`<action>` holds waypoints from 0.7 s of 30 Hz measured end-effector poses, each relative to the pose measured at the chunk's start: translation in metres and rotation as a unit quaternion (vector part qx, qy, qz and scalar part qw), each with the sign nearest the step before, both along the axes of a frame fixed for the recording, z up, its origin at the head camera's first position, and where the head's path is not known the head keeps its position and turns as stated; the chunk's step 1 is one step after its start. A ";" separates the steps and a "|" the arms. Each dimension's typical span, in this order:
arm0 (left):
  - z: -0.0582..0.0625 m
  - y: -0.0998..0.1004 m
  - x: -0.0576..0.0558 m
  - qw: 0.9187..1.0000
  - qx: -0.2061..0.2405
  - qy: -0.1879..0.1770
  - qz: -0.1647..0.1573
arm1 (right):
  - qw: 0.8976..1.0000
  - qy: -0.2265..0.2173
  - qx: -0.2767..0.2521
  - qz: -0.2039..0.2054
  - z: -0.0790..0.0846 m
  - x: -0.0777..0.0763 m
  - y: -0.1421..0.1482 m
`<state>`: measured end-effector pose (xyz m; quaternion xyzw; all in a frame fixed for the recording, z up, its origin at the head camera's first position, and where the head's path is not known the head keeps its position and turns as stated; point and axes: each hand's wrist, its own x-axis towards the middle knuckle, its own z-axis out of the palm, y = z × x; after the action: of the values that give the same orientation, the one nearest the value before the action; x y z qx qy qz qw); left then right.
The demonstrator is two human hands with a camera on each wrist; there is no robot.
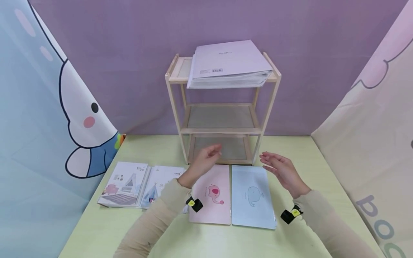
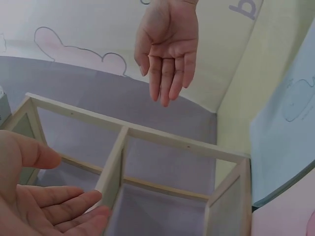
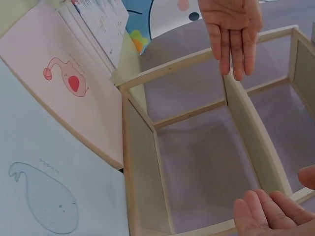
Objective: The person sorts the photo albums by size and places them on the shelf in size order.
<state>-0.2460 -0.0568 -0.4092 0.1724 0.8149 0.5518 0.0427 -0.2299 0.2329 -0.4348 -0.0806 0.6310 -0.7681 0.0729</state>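
Pink notebook, blue notebook; long axes toward rack

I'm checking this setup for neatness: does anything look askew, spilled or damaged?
Yes: the stack of white books on top of the wooden rack sits askew, turned against the rack's edges, with its front overhanging the top shelf's front rail. I see nothing spilled or damaged.
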 end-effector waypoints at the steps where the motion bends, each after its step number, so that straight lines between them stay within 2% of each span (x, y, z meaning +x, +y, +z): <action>1: -0.003 0.001 0.000 1.000 0.000 -0.001 -0.001 | 1.000 -0.004 0.005 -0.003 -0.002 0.001 0.000; 6: -0.017 0.005 0.002 1.000 0.010 -0.013 -0.008 | 0.999 -0.036 0.029 -0.016 -0.013 0.004 -0.001; 7: -0.014 0.006 0.006 1.000 0.012 -0.019 -0.009 | 0.998 -0.039 0.035 -0.019 -0.015 0.005 -0.001; 13: -0.029 0.013 0.008 0.999 0.009 -0.041 0.001 | 0.996 -0.046 0.065 -0.034 -0.029 0.009 -0.001; 14: -0.037 0.014 0.005 0.999 0.009 -0.046 0.004 | 0.996 -0.047 0.068 -0.036 -0.032 0.009 0.000; 21: -0.061 0.027 0.007 0.996 -0.025 -0.079 0.014 | 0.996 -0.064 0.057 -0.038 -0.050 0.012 0.008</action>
<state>-0.2386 -0.0301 -0.4701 0.1157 0.8249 0.5436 0.1030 -0.2177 0.2406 -0.4846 -0.0029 0.6706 -0.7366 0.0879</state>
